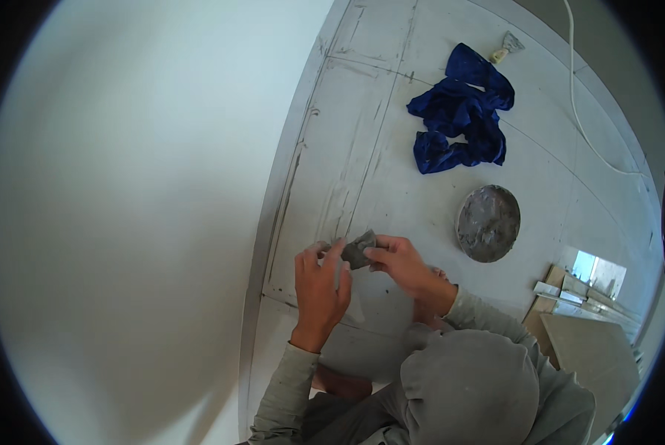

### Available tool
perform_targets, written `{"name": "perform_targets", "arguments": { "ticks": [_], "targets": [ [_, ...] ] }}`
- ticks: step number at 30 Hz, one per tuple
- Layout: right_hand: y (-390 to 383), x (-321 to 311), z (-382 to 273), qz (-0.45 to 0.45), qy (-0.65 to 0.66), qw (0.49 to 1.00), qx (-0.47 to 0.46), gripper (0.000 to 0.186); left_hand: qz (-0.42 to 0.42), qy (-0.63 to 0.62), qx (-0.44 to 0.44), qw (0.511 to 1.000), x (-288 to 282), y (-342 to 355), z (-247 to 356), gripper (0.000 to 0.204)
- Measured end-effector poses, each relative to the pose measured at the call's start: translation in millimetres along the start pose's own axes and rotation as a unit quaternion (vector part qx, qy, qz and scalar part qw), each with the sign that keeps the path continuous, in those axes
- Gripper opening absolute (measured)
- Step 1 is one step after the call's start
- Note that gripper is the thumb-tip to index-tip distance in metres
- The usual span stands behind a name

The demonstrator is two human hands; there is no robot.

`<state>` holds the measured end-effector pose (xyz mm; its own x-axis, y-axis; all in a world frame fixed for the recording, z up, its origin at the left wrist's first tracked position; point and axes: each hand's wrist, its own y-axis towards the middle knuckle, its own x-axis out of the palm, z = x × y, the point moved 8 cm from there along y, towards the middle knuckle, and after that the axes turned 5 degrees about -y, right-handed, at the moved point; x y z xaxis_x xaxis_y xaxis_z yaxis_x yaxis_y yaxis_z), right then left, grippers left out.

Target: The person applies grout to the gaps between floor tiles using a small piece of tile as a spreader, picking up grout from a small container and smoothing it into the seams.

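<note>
Between my hands is a small, flat, dark grey piece [359,251] with an uneven edge; its exact kind does not show clearly. My right hand [401,261] pinches it at its right side, thumb and fingers closed. Just to the left, my left hand [322,285] has its fingers apart, the fingertips close beside the piece; whether they touch it I cannot tell. To the right of my hands, a round shallow tub [462,222] holds grey paste, and more of it is smeared inside the rim.
White tiles [392,193] with smudged joints cover the floor, beside a white wall [147,185] at left. Beyond the tub lie a crumpled blue cloth [462,111] and a putty knife [507,48]. A white cable [574,96] and stacked boards [585,341] are at right.
</note>
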<state>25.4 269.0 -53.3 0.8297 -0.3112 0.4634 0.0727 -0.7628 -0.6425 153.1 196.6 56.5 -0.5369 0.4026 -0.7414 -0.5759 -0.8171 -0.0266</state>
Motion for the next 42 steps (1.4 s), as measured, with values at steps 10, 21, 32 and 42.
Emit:
{"name": "perform_targets", "arguments": {
  "ticks": [10, 21, 32, 42],
  "targets": [
    [-47.3, -6.3, -61.2, 0.03, 0.127, 0.99, -0.054, 0.021, -0.036, -0.035, 0.094, 0.994, 14.1, 30.8, 43.9, 0.049],
    [-66.8, -9.1, -71.6, 0.076, 0.206, 0.972, -0.08, 0.017, 0.013, -0.003, 0.212, 0.977, 0.4, 50.8, 77.2, 0.032],
    [-77.5, -22.9, -55.9, 0.153, 0.295, 0.939, -0.091, 0.012, -0.075, 0.038, 0.322, 0.943, 12.0, 55.8, 93.7, 0.036],
    [-178.4, -143.6, -73.8, 0.429, 0.214, 0.823, -0.305, 0.011, -0.136, -0.029, 0.095, 0.986, 35.4, 153.4, 7.6, 0.031]
  ]
}}
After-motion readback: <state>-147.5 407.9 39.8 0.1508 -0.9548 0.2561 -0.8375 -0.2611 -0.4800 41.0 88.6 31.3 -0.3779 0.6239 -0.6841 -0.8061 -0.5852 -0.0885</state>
